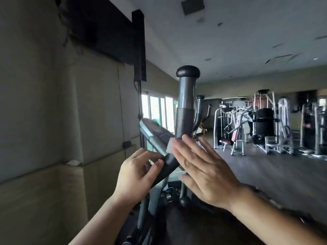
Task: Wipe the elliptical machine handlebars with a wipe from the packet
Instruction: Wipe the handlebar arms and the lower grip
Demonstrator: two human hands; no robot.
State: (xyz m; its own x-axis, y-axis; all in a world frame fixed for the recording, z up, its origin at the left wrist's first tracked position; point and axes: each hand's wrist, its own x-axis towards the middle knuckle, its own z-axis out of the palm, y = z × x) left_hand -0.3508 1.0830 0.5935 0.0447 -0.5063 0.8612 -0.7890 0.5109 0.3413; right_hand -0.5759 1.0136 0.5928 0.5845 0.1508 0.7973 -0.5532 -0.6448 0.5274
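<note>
Step in hand: wiping handlebar [184,110] base. Right hand [203,167] flat, pressing wipe [170,145]; left hand [138,172] pinching console [155,137] edge. Next: upward stroke.

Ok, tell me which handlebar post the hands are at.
The nearest, tall grey handlebar post with the black knob; the right hand presses a white wipe by its base. Others stand farther back.

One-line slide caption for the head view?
Right hand presses a white wipe against the elliptical handlebar; left hand steadies the console.
</note>
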